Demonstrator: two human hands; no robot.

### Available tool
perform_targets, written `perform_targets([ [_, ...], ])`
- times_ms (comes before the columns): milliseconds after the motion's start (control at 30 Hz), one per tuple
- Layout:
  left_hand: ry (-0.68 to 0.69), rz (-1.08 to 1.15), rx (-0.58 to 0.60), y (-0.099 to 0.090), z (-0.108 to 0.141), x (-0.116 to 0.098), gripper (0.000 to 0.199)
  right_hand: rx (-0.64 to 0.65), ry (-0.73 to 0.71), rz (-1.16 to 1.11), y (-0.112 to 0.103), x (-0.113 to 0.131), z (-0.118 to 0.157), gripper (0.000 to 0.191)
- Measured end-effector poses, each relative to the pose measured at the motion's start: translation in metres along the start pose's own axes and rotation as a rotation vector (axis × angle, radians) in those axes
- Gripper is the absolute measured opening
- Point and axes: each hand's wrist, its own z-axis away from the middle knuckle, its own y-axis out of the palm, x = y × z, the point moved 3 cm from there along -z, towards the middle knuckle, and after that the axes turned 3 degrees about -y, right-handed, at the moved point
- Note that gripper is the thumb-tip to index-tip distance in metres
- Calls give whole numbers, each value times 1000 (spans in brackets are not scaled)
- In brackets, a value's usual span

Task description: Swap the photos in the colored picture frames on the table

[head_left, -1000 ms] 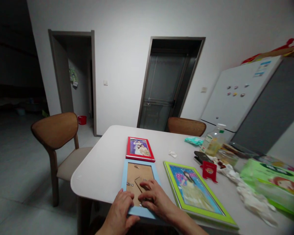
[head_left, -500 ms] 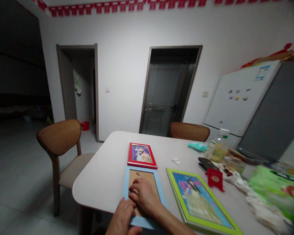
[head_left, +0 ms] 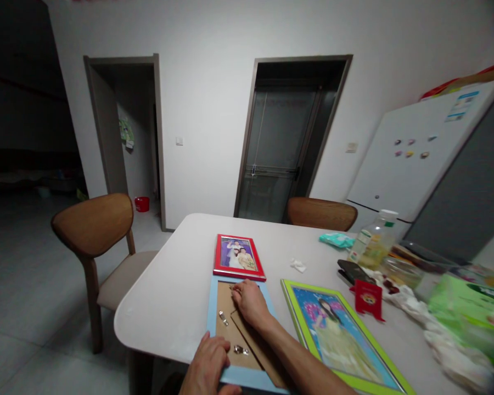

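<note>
A light blue picture frame (head_left: 213, 307) lies face down on the table, its brown backing board (head_left: 226, 334) showing. My left hand (head_left: 209, 362) grips the frame's lower left corner, fingers on the left side and thumb by the bottom edge. Over the frame's top end, my right hand (head_left: 251, 303) has its fingertips pinched at a small metal clip, which they partly cover. Two more metal clips show on the board, one by the left side (head_left: 223, 317) and one near the bottom (head_left: 241, 350). The board's folded stand flap (head_left: 263, 351) is partly behind my right forearm.
A red picture frame (head_left: 239, 258) touches the blue one's far end. To the right lie a green picture frame (head_left: 337, 334), a crumpled tissue (head_left: 298, 265), a phone (head_left: 354, 271), a red packet (head_left: 368, 299), a bottle (head_left: 372, 241) and a green tissue pack (head_left: 473, 312). Chairs stand left (head_left: 94, 225) and behind.
My right hand has moved from the frame's left side up to its top end, uncovering the left and bottom clips. The left hand stays at the corner. The view has tilted down slightly.
</note>
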Motion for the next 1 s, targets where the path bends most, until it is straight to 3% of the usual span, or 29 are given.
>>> perform_targets([
  [233, 7, -29, 7, 3, 0, 2, 24, 11, 36, -2, 3, -1, -8, 26],
  [533, 13, -50, -17, 2, 5, -1, 25, 31, -109, -214, -20, -17, 46, 20],
  [800, 6, -107, 6, 2, 8, -2, 26, -48, -109, -156, -34, -10, 60, 26],
  [1000, 32, -140, -18, 2, 10, -2, 31, 111, -79, -60, -34, -4, 81, 42],
])
